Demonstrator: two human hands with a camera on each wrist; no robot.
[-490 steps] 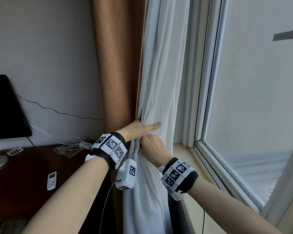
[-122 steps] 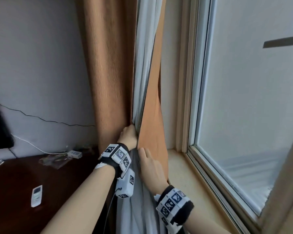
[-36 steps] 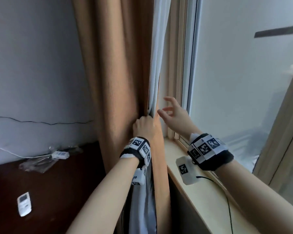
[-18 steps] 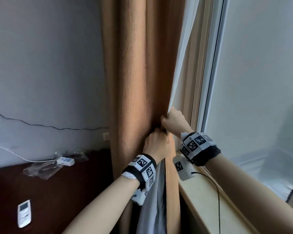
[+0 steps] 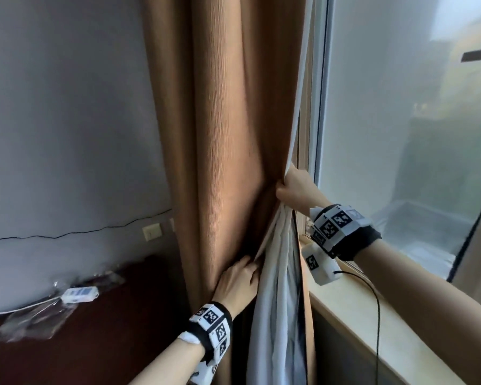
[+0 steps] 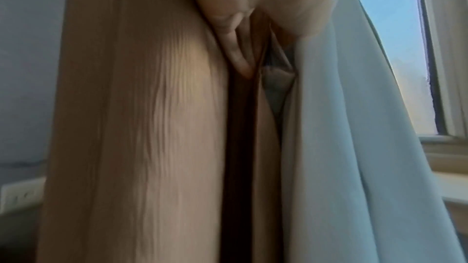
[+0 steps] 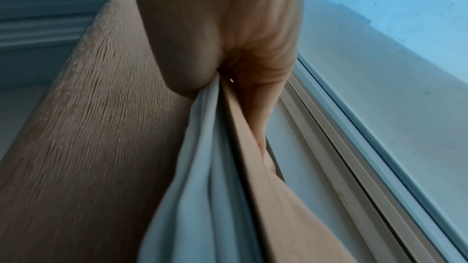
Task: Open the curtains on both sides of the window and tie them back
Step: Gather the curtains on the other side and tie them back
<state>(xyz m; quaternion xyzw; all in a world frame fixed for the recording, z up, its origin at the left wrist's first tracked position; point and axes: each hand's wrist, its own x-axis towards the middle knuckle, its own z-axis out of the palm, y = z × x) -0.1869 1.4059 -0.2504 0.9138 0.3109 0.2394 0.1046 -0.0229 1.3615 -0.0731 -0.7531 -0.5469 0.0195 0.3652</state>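
Note:
The brown curtain (image 5: 220, 148) hangs bunched at the window's left side, with the white sheer curtain (image 5: 275, 301) beside it. My right hand (image 5: 293, 190) grips the gathered sheer and a tan edge of the brown curtain at mid height; in the right wrist view the right hand (image 7: 228, 47) has its fingers curled round the white folds (image 7: 202, 167). Lower down, my left hand (image 5: 240, 276) reaches with fairly straight fingers into a fold of the brown curtain. In the left wrist view a finger (image 6: 235, 47) lies along that dark fold; the fingertips are hidden.
A dark wooden desk (image 5: 95, 343) stands at the lower left with a white adapter (image 5: 79, 292) on a clear plastic bag. A wall socket (image 5: 152, 232) is behind it. The beige window sill (image 5: 372, 329) and the window glass (image 5: 400, 134) lie to the right.
Half a second ago both hands met at the curtain's edge. My left hand has dropped lower and slid into a brown fold, while the right hand keeps its grip above.

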